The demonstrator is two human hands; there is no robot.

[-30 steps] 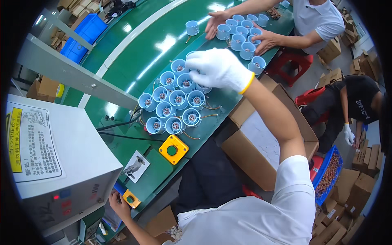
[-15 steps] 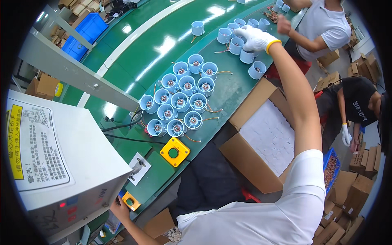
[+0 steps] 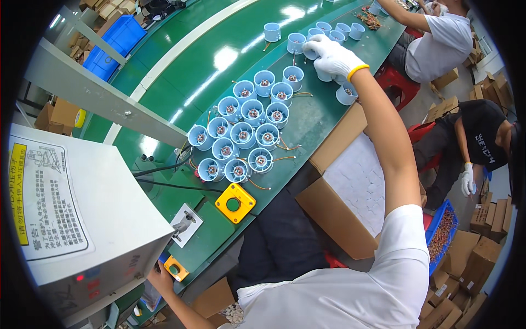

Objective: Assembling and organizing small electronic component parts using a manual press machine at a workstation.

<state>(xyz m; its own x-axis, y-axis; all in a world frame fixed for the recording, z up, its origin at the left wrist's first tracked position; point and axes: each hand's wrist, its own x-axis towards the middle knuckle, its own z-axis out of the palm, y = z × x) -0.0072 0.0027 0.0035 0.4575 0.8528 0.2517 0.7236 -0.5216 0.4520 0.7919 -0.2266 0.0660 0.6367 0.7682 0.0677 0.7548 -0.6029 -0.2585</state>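
Gloved right hand [image 3: 332, 57] grips a blue cup [image 3: 324, 74]; bare left hand [image 3: 160, 278] presses an orange button box [image 3: 176, 268] below the grey machine's yellow-striped label [image 3: 46, 200].

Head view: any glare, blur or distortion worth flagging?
Head view: strong fisheye, with black corners and the grey beam bowed; white glare streaks from overhead lights on the green bench; the blue cups are sharp, and the gloved right hand shows no obvious motion blur.

Counts on the green desk [image 3: 208, 66]

Twelve blue cups [image 3: 241, 135] clustered together; about seven more blue cups [image 3: 272, 32] farther up; two yellow button boxes [image 3: 235, 203]; one grey machine [image 3: 71, 219]; one open cardboard box [image 3: 350, 186].
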